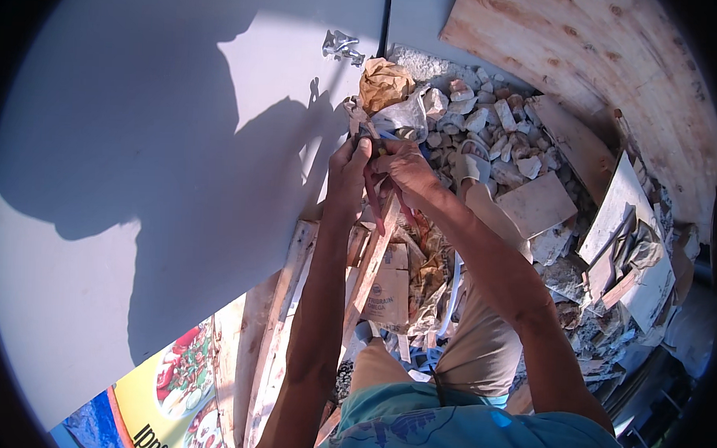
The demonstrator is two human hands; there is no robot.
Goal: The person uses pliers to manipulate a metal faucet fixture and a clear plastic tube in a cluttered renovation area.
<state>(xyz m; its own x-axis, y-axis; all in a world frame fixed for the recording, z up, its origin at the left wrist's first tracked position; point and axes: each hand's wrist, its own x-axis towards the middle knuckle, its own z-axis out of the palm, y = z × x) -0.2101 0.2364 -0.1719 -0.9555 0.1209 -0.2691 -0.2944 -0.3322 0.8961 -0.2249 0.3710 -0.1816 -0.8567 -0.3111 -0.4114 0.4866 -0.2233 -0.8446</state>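
Both my hands are raised close together beside the grey panel. Between and below them hang two red handles, spread apart, of what look like pliers; the jaws are hidden by fingers. My right hand is closed around the upper part of this tool. My left hand is closed too, its thumb pressed on a small dark piece that I cannot make out. Just beyond the fingertips are crumpled brown paper and a clear plastic bag.
A large grey panel fills the left, with silver metal fittings on it. Broken stone and board scraps cover the ground ahead and right. Wooden strips stand by my legs. A plywood sheet leans at upper right.
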